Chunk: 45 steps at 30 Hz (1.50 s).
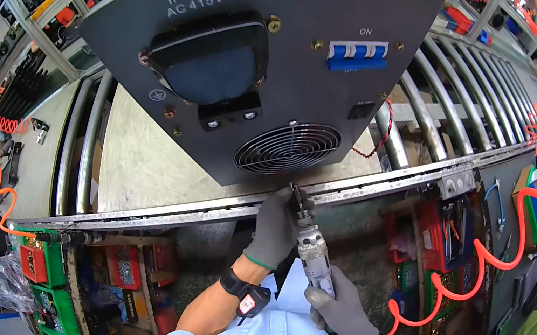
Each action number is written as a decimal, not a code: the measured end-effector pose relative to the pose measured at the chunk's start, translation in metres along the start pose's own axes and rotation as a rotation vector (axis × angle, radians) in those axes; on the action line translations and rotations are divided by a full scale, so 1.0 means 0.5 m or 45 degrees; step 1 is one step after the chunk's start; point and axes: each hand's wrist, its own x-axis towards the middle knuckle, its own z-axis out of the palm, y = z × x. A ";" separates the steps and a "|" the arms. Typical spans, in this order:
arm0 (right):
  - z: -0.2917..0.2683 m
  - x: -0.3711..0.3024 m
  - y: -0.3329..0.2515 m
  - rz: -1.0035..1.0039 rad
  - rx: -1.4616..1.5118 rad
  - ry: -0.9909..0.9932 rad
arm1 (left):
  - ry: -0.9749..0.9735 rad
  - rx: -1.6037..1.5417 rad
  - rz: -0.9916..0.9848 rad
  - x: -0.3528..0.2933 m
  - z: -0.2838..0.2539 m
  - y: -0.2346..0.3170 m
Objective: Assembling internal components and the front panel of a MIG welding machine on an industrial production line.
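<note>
Holding: both gloved hands clamp a pneumatic screwdriver [313,249], its tip at the lower edge of the dark panel [288,50].
Left hand [274,229]: grey knit glove, its grip wrapped round the tool's front end near the bit; a wrist strap with a red tag sits below the glove.
Right hand [342,311]: same glove, its grip closed round the tool's rear.
Screwdriver: ribbed metal barrel, slim, tilted up to the left.
Panel: matt grey sheet metal, flat; one round wire fan grille [288,147], one blue breaker [357,54], one dark square cover [210,58].
Hose [520,231]: one orange coil, glossy, looping right of the hands.
Rollers [449,105]: smooth steel tubes, parallel, behind the panel.
Worktop edge: a steel rail [204,210] runs just under the panel; open room lies left of the left hand.
Bins [45,272]: green and red plastic, below the rail.
</note>
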 end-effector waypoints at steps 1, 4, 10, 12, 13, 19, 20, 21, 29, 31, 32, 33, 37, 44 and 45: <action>-0.002 -0.008 -0.012 0.023 -0.060 0.041 | -0.006 -0.173 -0.059 -0.004 0.002 0.005; 0.002 -0.026 -0.047 -0.101 -0.029 0.031 | -0.105 0.433 0.272 -0.020 0.015 0.037; 0.020 -0.035 -0.114 -0.212 -0.035 0.040 | -0.144 0.068 0.226 -0.068 0.079 0.145; 0.026 -0.034 -0.129 -0.243 -0.038 0.009 | -0.215 0.007 0.139 -0.077 0.088 0.177; 0.029 -0.034 -0.133 -0.222 -0.036 0.007 | -0.138 0.026 0.106 -0.076 0.095 0.187; 0.048 -0.025 -0.134 -0.249 -0.032 0.038 | -0.070 0.018 0.184 -0.059 0.121 0.204; 0.050 -0.025 -0.131 -0.277 -0.036 0.018 | -0.037 0.064 0.160 -0.059 0.121 0.207; 0.050 -0.027 -0.129 -0.276 0.001 0.026 | -0.076 0.045 0.208 -0.061 0.122 0.208; 0.046 -0.030 -0.132 -0.279 0.010 0.032 | -0.108 0.050 0.109 -0.054 0.118 0.216; 0.042 -0.041 -0.141 -0.191 0.167 -0.133 | -0.114 -0.016 0.162 -0.056 0.125 0.213; 0.040 -0.048 -0.146 -0.237 0.160 -0.176 | -0.095 -0.072 0.165 -0.059 0.129 0.212; 0.036 -0.062 -0.152 -0.166 0.454 -0.340 | -0.098 -0.071 0.176 -0.065 0.130 0.213; 0.034 -0.085 -0.170 -0.038 0.779 -0.531 | -0.112 -0.046 0.146 -0.072 0.143 0.220; 0.051 -0.094 -0.175 -0.092 0.572 -0.416 | -0.111 -0.302 0.089 -0.058 0.149 0.214; 0.050 -0.096 -0.176 -0.095 0.527 -0.388 | -0.139 -0.291 0.115 -0.057 0.148 0.213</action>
